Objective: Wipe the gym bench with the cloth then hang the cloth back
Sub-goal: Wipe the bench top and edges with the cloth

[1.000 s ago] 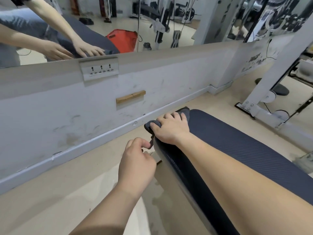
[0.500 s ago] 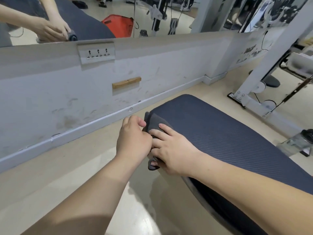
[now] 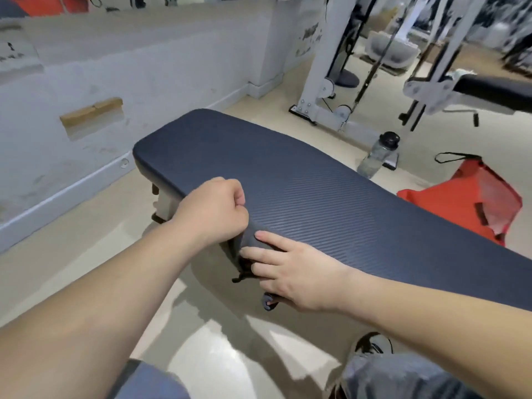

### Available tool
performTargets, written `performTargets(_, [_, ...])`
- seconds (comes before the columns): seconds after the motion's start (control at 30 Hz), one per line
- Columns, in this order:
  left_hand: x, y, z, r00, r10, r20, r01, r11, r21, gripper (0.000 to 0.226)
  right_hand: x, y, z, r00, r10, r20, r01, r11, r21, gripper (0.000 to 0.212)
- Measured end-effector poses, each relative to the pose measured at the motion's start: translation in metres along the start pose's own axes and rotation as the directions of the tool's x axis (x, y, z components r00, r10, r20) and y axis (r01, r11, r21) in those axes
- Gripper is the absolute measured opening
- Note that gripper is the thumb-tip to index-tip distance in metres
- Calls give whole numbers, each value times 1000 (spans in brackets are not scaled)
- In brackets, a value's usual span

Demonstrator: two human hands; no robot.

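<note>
The gym bench point(image 3: 331, 197) has a dark blue ribbed pad that runs from the wall at upper left toward the lower right. A dark grey cloth point(image 3: 253, 243) lies over the pad's near edge and hangs down its side, with a small black loop at its lower end. My right hand point(image 3: 290, 272) lies flat on the cloth with fingers spread and presses it against the bench edge. My left hand point(image 3: 214, 210) is closed in a fist at the cloth's upper corner and pinches it.
A clear water bottle with a black cap point(image 3: 377, 155) stands on the floor beyond the bench. A red bag point(image 3: 472, 197) lies to its right. A white cable machine frame point(image 3: 325, 82) stands at the back. The wall point(image 3: 129, 67) runs along the left.
Both hands and the cloth have slid along the bench's near edge, away from the wall end toward me. The view has swung right, so the whole end of the pad shows.
</note>
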State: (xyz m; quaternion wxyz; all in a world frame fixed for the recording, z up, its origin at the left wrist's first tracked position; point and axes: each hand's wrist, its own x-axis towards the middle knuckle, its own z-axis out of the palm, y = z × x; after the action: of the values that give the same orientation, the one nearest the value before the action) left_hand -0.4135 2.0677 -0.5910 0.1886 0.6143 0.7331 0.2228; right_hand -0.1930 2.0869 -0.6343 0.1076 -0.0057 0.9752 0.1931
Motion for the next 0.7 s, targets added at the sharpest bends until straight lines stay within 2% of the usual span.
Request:
performTargets(0.1, [-10,51,19,963,164,213,-163,986,-19,13,-78,-14,12,998,-2,70,8,996,-89,25])
performTargets(0.2, [-29,101,48,854,349,386,-384,923,14,15,-155,-22,20,993,6,120,7,994,-107,32])
performTargets(0.3, [-45,139,76,781,430,452,-518,851,85,19,-197,-25,22,985,7,170,8,996,-90,33])
performTargets(0.47, [-56,193,128,737,508,446,-628,759,174,43,-256,-30,29,991,-32,127,31,999,12,31])
performTargets(0.53, [-59,216,147,702,548,455,-672,721,169,44,-279,-34,28,991,-20,131,9,996,86,29])
performTargets(0.6, [-62,239,165,654,578,488,-716,682,152,39,-299,-42,26,987,31,160,-69,968,241,29])
performTargets(0.7, [-65,263,189,587,612,529,-767,630,122,33,-328,-58,11,966,162,203,-242,846,475,41])
